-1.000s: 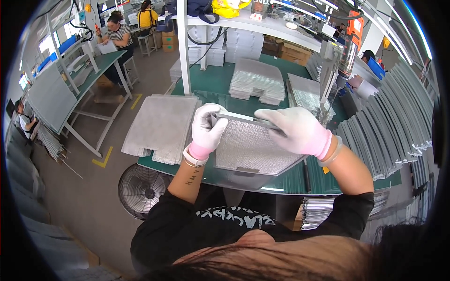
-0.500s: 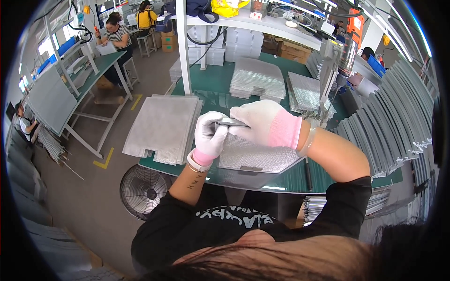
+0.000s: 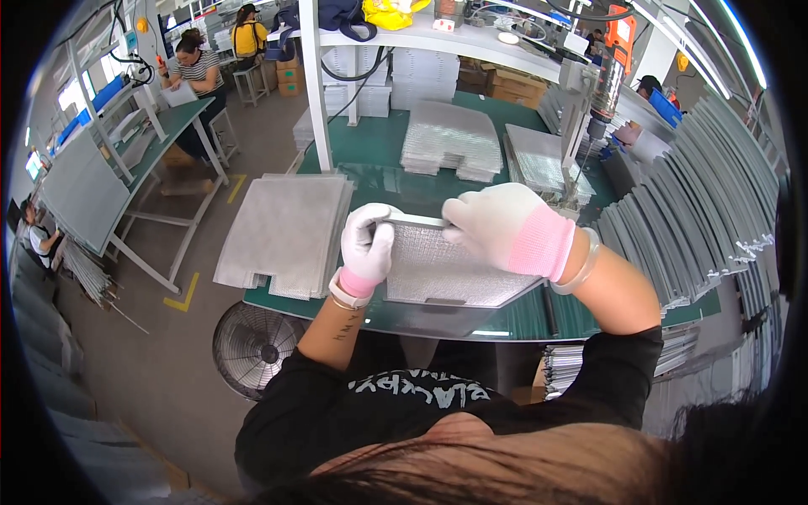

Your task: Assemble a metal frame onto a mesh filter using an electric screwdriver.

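Both gloved hands now sit apart, left hand and right hand curled tight round the mesh panel's far edge, keeping it steady.

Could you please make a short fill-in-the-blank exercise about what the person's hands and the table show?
1. Both hands wear ____ gloves with pink cuffs.
2. The left hand and the right hand hold a mesh panel over a ____ table.
3. A stack of mesh sheets lies to the ____ of the left hand.
4. Under the table's edge, a round ____ stands on the floor.

Missing words: white; green; left; fan
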Available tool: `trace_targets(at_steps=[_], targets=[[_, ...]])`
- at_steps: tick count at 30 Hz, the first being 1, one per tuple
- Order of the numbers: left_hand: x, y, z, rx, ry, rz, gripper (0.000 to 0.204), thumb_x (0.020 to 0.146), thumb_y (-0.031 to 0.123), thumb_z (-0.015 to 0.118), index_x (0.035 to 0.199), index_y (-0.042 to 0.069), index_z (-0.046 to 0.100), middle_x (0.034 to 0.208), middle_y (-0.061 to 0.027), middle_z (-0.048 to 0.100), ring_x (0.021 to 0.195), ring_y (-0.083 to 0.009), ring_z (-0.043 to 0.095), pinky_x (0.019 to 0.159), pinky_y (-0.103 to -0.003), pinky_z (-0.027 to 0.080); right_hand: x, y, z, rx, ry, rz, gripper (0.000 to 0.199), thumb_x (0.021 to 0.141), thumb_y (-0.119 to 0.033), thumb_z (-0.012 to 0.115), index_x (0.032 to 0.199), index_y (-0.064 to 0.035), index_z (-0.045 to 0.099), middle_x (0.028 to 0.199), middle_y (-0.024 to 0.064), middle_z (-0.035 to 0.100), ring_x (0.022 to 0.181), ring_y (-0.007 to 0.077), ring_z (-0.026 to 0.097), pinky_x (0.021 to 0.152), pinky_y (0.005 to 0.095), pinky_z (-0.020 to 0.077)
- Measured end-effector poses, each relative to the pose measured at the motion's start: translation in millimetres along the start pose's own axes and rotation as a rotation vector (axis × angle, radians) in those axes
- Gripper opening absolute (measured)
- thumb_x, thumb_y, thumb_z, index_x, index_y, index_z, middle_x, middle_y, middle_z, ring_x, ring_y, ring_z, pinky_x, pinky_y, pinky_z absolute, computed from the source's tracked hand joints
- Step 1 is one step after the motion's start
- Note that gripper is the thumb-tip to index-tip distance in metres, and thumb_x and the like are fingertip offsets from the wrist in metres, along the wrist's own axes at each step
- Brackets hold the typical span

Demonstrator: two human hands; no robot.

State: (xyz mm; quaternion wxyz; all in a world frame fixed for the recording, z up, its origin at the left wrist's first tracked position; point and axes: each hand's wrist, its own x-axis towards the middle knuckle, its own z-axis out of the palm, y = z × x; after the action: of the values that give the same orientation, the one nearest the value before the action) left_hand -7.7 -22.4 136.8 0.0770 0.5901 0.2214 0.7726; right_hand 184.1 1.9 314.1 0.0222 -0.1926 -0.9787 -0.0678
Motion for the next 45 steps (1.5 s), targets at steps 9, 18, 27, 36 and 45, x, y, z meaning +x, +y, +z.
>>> trace_targets(at_steps=[9, 18, 27, 36, 45], targets=[[8.3, -5.7, -8.6, 0.144, 0.037, -0.143, 0.033, 0.089, -0.005, 0.05, 0.121, 0.003, 0.046, 0.11, -0.0052, 0.052, 0.097, -0.0108, 0.05, 0.087, -0.025, 0.043, -79.5, 36.0, 12.6, 0.039, 0.938, -0.003, 0.014, 0.084, -0.012, 0.064, 0.096, -0.0043, 0.062, 0.084, 0.0102, 0.064, 0.07, 0.028, 0.062, 0.065, 0.0346, 0.0508], [131.2, 43.1, 98.0, 0.47, -0.995, 0.515, 0.019, 0.089, 0.007, 0.053, 0.107, 0.01, 0.06, 0.078, -0.0086, 0.064, 0.08, -0.0236, 0.067, 0.071, -0.035, 0.053, -199.3, 88.8, 280.3, 0.102, -0.141, 1.254, 0.057, 0.089, -0.03, 0.059, 0.137, -0.0054, 0.04, 0.115, 0.0196, 0.055, 0.105, 0.0373, 0.06, 0.087, 0.047, 0.0513], [58.6, -6.9, 161.0, 0.733, -1.166, 0.537, 0.029, 0.082, 0.031, 0.061, 0.105, 0.014, 0.056, 0.066, -0.0021, 0.058, 0.064, -0.0202, 0.062, 0.059, -0.034, 0.046, -247.7, 62.0, 180.2, 1.221, 0.405, 0.981, 0.042, 0.091, -0.002, 0.048, 0.133, 0.0019, 0.047, 0.085, 0.0053, 0.055, 0.06, 0.0076, 0.052, 0.053, 0.0212, 0.0438], [37.0, -28.2, 169.7, 0.766, -0.683, 0.348, 0.042, 0.063, 0.048, 0.077, 0.065, 0.013, 0.053, 0.059, -0.0029, 0.049, 0.058, -0.0229, 0.052, 0.056, -0.038, 0.039, -248.0, 36.7, 47.1, 0.677, 0.825, 0.601, 0.057, 0.099, -0.017, 0.049, 0.149, 0.001, 0.027, 0.088, 0.0065, 0.056, 0.054, 0.005, 0.046, 0.051, 0.0184, 0.0404], [31.6, -38.7, 163.3, 0.811, -0.675, 0.348, 0.046, 0.063, 0.051, 0.075, 0.075, 0.012, 0.057, 0.064, -0.0029, 0.049, 0.061, -0.0227, 0.051, 0.06, -0.038, 0.04, -232.2, 32.4, 44.1, 0.191, 0.747, 0.682, 0.055, 0.089, 0.003, 0.047, 0.142, 0.0058, 0.036, 0.111, 0.0203, 0.064, 0.075, 0.0226, 0.064, 0.07, 0.0327, 0.0533]])
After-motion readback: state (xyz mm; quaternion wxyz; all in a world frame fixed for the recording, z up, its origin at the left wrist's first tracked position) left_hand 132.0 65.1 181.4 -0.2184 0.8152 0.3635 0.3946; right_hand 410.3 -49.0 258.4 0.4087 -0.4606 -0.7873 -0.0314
